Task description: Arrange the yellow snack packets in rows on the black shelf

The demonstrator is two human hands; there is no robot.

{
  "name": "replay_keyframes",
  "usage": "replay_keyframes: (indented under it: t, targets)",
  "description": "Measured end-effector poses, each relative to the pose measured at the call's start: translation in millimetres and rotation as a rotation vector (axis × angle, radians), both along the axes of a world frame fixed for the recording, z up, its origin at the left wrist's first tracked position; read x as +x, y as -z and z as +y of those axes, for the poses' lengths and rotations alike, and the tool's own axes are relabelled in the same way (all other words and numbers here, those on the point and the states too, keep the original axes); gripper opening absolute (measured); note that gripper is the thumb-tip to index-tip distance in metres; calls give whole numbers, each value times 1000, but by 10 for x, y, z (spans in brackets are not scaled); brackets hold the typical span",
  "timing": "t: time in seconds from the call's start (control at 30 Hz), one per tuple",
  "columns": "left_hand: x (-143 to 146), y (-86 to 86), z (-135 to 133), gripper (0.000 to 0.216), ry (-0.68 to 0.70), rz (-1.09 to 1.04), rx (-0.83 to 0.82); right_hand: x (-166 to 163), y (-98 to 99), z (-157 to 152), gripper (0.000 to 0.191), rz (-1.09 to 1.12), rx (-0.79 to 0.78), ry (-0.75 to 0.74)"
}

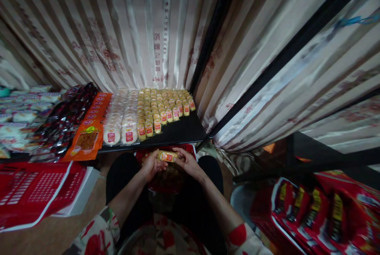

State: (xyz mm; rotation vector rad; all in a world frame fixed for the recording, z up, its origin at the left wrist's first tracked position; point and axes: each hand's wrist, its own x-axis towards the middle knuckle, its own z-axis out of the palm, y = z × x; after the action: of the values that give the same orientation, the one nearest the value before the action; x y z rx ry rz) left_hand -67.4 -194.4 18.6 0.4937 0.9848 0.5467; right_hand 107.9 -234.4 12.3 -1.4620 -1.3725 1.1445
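Observation:
A small yellow snack packet with a red and white label (pixel 166 156) is held level between my two hands, just in front of the shelf edge. My left hand (pixel 153 165) pinches its left end, with the fingers curled beneath. At the right end, the thumb and fingers of my right hand (pixel 187 163) close on the wrapper. Below them, between my knees, sits a red bag or container (pixel 166 186) whose dim contents I cannot make out. Matching yellow packets (pixel 166 108) stand in rows on the black shelf (pixel 188 128) ahead.
Left of the yellow rows are round white wrapped cakes (pixel 130 128), an orange packet (pixel 86 140), dark packets (pixel 63 122) and white packets (pixel 18 128). A red bag (pixel 38 191) lies at left, red packs (pixel 314 211) at right. Black bars (pixel 282 61) and curtains (pixel 133 29) surround the shelf.

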Motion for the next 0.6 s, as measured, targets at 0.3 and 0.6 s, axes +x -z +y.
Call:
replay_keyframes:
  t: [0.3, 0.6]
  targets:
    - [58, 13, 22, 37, -33, 13, 217, -16, 40, 34, 31, 175, -70, 36]
    - [217, 9, 154, 39, -76, 286, 572, -34, -78, 64, 33, -591, 368, 123]
